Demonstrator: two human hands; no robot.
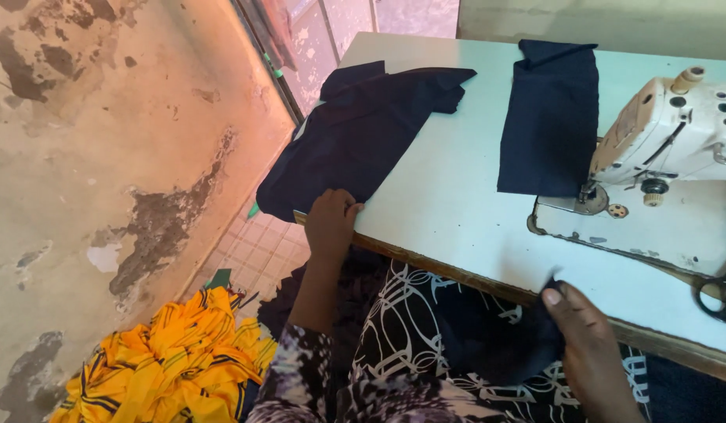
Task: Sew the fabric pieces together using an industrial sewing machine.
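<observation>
Right hand, down near the lap, pinches a small dark cloth at the table edge. Left hand grips the corner of a big dark cloth that hangs off the table's left end. Another dark strip lies under the white sewing machine. Yellow cloth sits on the floor.
</observation>
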